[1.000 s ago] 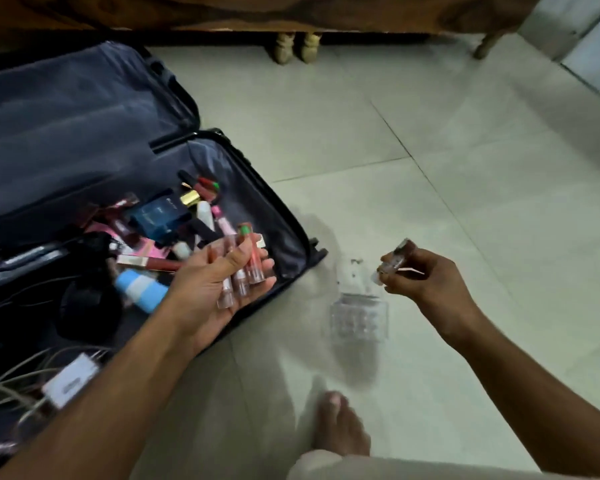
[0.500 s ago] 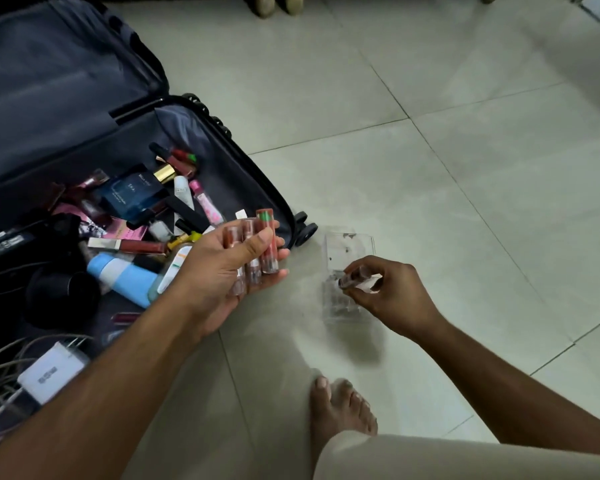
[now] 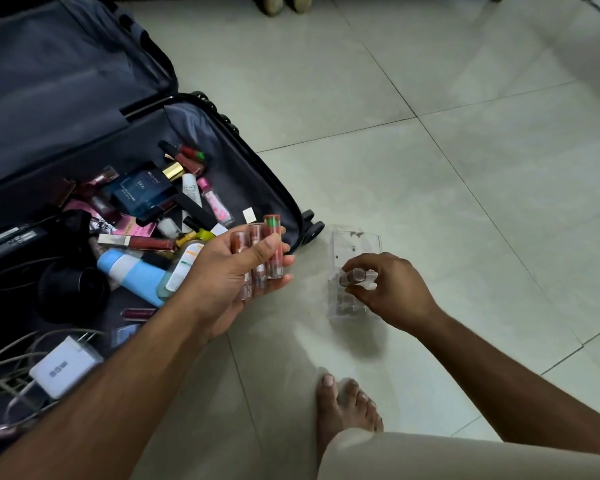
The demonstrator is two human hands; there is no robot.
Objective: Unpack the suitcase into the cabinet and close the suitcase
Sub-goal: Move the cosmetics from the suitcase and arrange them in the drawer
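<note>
From the head camera I look down on a pale tiled floor [image 3: 430, 168] with the suitcase [image 3: 84, 98] lying open along the left edge of the view, its lid flat against the top-left corner. The floor to the right of the suitcase and toward the top edge is wide bare tile, crossed only by grout lines. A bare foot [image 3: 343, 407] and a light trouser leg sit at the bottom edge.

My left hand [image 3: 222, 282] hovers over the near right rim of the suitcase, palm up, its fingers and thumb curled round three lipstick tubes [image 3: 257, 258] held side by side; one tube has a green band near its cap. My right hand [image 3: 392, 292] is just right of it, above a clear plastic organiser [image 3: 357, 244] standing on the floor just beside the suitcase wheels [image 3: 312, 226]. The right fingers pinch one more small tube [image 3: 354, 276] over the organiser's compartments; I cannot tell whether it touches them.

Inside the suitcase lies a heap of cosmetics: a dark blue perfume box [image 3: 142, 192] with white lettering too small to read, a pink-filled gloss tube [image 3: 215, 199], a red gloss tube [image 3: 142, 242], a light blue and white bottle [image 3: 129, 271] and a round black case [image 3: 70, 292]. Near the bottom-left corner a white charger [image 3: 63, 368] lies on tangled cables [image 3: 7, 368]; its grey print is not readable.
</note>
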